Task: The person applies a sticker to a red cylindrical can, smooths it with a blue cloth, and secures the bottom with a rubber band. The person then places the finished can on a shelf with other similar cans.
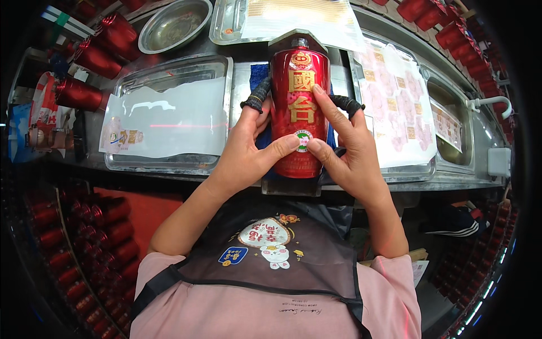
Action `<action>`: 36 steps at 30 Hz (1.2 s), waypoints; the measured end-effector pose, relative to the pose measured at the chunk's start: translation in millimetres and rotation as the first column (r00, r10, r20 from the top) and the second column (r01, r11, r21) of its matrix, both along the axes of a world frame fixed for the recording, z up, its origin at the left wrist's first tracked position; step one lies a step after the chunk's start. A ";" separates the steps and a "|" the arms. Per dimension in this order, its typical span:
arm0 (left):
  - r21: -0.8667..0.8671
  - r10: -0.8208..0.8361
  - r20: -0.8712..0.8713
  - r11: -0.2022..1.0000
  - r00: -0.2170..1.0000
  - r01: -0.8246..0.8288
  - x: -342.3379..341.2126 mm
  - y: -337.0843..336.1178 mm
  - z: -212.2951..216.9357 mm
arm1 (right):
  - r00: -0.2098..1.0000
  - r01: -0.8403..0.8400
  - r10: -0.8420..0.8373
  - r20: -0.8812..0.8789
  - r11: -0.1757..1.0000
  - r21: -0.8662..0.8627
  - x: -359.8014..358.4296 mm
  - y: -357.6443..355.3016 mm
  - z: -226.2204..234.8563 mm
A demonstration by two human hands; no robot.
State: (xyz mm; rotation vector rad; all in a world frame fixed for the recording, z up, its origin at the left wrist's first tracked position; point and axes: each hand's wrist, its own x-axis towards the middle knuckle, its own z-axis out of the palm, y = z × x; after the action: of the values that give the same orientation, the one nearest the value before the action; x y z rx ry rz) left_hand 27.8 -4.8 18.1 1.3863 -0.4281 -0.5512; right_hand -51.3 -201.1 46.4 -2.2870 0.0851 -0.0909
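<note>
A glossy red bottle [286, 121] with gold lettering lies in front of me, its dark neck pointing away. My left hand [244, 138] holds its left side, and my right hand [354, 150] grips the right side. Both thumb tips press at the edges of a small round green-and-white label [303, 141] low on the bottle's face. My right index finger lies along the gold lettering. Black covers wrap a finger of each hand. Behind the bottle, a blue cloth [259, 73] shows at its sides. The fingertips beneath the bottle are hidden.
On the left, a metal tray [226, 101] holds a wet white sheet with one decal. Right of the bottle lies a decal sheet [395, 107], beside a water basin [451, 152]. A steel bowl [176, 25] stands behind. Red bottles [79, 93] crowd the far left; racks of them flank me.
</note>
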 end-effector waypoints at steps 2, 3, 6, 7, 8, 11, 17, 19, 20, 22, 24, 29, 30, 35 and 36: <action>0.007 -0.008 0.005 1.000 1.000 0.008 0.9 -0.3 -0.1 | 0.997 -0.017 0.016 0.077 1.000 0.004 -2.1 2.0 -5.2; 0.011 -0.012 -0.003 1.000 1.000 0.012 2.0 -0.2 -0.2 | 0.998 -0.003 0.000 0.066 0.999 0.038 -2.6 2.6 -4.1; 0.011 -0.023 -0.010 1.000 1.000 0.023 1.4 -0.3 -0.9 | 0.990 -0.010 0.005 0.139 0.999 0.037 -0.9 -0.6 -6.4; 0.011 -0.018 -0.007 1.000 1.000 0.018 1.1 0.7 -1.3 | 0.995 0.001 -0.003 0.096 1.000 0.023 2.4 -1.4 -3.0; -0.001 -0.006 -0.026 1.000 1.000 0.005 1.2 2.0 -1.6 | 0.999 0.010 -0.011 0.053 1.000 0.008 6.1 -2.5 5.0; -0.040 0.011 -0.072 0.999 0.997 -0.014 0.1 3.4 -2.9 | 1.000 -0.013 0.014 0.006 0.991 -0.133 17.3 -2.9 21.3; -0.077 0.023 -0.075 0.997 0.997 -0.029 -3.8 -1.4 -5.8 | 1.000 -0.012 0.016 0.018 0.983 -0.185 26.6 -1.7 15.0; -0.070 0.031 -0.055 0.997 0.998 -0.035 -3.6 -0.4 -6.0 | 1.000 -0.013 0.015 0.010 0.984 -0.177 28.8 -0.9 15.2; -0.066 0.034 -0.044 0.997 0.998 -0.037 -3.3 0.3 -6.0 | 1.000 -0.015 0.017 0.012 0.984 -0.178 29.2 -0.5 14.7; -0.075 0.034 -0.047 0.996 0.998 -0.038 -3.0 0.9 -8.1 | 1.000 -0.015 0.020 0.021 0.983 -0.183 29.0 -0.2 12.0; -0.065 0.034 -0.033 0.997 0.999 -0.037 -2.2 1.0 -8.7 | 1.000 -0.010 0.006 -0.020 0.982 -0.189 29.2 0.4 13.9; -0.068 0.051 -0.022 0.996 0.998 -0.052 -2.0 0.0 -10.4 | 1.000 -0.010 0.013 0.027 0.992 -0.127 28.1 -5.1 9.5; -0.093 0.058 -0.074 0.994 0.996 -0.065 -1.4 -0.4 -9.6 | 0.999 0.013 -0.012 0.053 1.000 -0.013 27.3 -9.2 1.4; -0.147 0.106 -0.224 0.979 0.969 -0.141 3.2 -6.5 -4.8 | 0.984 -0.012 -0.056 0.172 0.928 0.371 30.2 -15.2 -28.0; -0.146 0.115 -0.238 0.977 0.965 -0.153 3.1 -8.2 -3.9 | 0.985 -0.019 -0.050 0.164 0.917 0.399 29.9 -14.0 -27.9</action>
State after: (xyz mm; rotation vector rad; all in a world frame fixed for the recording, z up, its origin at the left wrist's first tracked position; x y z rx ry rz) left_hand 30.9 -13.0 14.2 1.1693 -0.1869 -0.5442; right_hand -21.4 -215.1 18.5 -1.8607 0.0287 -0.2546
